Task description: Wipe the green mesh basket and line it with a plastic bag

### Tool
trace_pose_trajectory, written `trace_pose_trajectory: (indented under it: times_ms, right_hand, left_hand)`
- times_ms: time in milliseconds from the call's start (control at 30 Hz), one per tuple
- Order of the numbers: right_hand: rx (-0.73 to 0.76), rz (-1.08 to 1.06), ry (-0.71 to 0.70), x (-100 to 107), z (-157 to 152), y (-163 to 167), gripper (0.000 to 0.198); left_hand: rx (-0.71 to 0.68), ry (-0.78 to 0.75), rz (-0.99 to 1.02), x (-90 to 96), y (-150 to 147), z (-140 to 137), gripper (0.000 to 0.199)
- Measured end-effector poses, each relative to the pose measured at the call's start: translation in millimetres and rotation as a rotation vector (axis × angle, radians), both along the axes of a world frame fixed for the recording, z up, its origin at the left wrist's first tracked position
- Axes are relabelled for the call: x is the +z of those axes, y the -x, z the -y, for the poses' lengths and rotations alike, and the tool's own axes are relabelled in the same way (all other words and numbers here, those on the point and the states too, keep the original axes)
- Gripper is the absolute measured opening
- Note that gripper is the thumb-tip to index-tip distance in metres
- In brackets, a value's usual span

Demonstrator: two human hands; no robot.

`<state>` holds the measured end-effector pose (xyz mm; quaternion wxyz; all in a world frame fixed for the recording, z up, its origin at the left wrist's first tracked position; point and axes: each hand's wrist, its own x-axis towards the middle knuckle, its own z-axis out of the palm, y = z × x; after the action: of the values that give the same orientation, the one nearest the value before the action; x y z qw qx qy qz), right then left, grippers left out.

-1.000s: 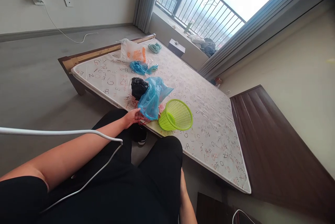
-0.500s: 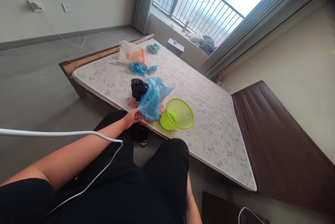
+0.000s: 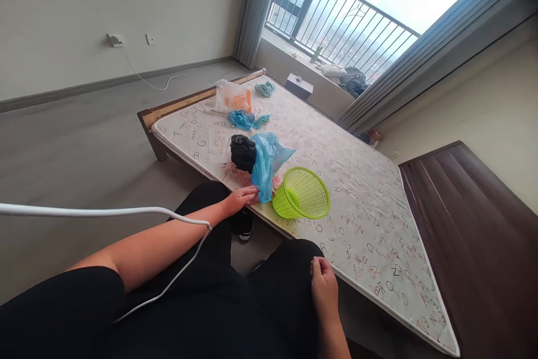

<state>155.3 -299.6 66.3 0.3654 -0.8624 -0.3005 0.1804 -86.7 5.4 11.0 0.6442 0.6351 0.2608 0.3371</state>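
My left hand (image 3: pixel 240 200) reaches to the near edge of the mattress (image 3: pixel 361 236), its fingers stretched out against the lower end of a crumpled blue plastic bag (image 3: pixel 264 166). Something pink (image 3: pixel 276 181) shows partly from behind the bag. A black plastic bundle (image 3: pixel 242 153) sits on the bag's left side. To the right, a lime-green mesh basket (image 3: pixel 309 194) leans, its opening tipped to the right. Over my right knee, my right hand (image 3: pixel 324 278) is closed with curled fingers, and I see nothing in it.
Farther back on the mattress lie another blue bag (image 3: pixel 241 119), a white and orange plastic bag (image 3: pixel 232 97) and a coiled teal bundle (image 3: pixel 264 89). A white cable (image 3: pixel 126 211) crosses above my left arm. The dark headboard (image 3: pixel 474 224) stands at right.
My right hand has come up into view over my right knee. My left hand stays by the blue bag, with its fingers now closer together. The whole view has shifted.
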Motion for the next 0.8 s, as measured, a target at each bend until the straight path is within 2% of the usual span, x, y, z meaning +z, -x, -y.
trace_pose_trajectory:
  times_ms: [100,200,300,400,467,533,633,733,800]
  right_hand:
    - [0.313,0.015,-0.065,-2.4,-62.1,22.6,0.043]
    - [0.544,0.104,-0.187,-25.2,-118.0,43.0,0.052]
    - [0.617,0.204,-0.241,-58.5,-154.0,56.8,0.064]
    - [0.621,0.14,-0.233,-86.3,-165.2,59.7,0.047]
    - [0.533,0.073,-0.228,-93.9,-162.5,55.8,0.044]
    - [0.372,0.016,-0.238,-90.2,-156.4,50.9,0.052]
    - [0.16,-0.107,-0.313,-68.1,-145.9,50.3,0.058]
    - [0.091,-0.334,-0.502,-37.2,-133.1,62.5,0.057]
    - [0.127,-0.471,-0.606,-15.0,-123.2,73.9,0.056]
  left_hand:
    - [-0.173,-0.141,-0.065,-3.3,-5.1,18.6,0.042]
    - [-0.27,-0.257,-0.151,-4.2,-6.6,30.3,0.035]
    - [-0.34,-0.325,-0.214,-3.4,-3.0,35.7,0.034]
    - [-0.355,-0.337,-0.262,-3.0,3.4,37.6,0.036]
    - [-0.313,-0.307,-0.276,-3.5,7.3,35.5,0.036]
    - [-0.223,-0.253,-0.281,-5.0,9.7,29.5,0.036]
    - [-0.051,-0.113,-0.337,-10.2,8.7,15.1,0.038]
    - [0.074,0.09,-0.402,-17.9,3.1,3.5,0.057]
    - [0.038,0.169,-0.354,-21.2,-1.1,2.2,0.079]
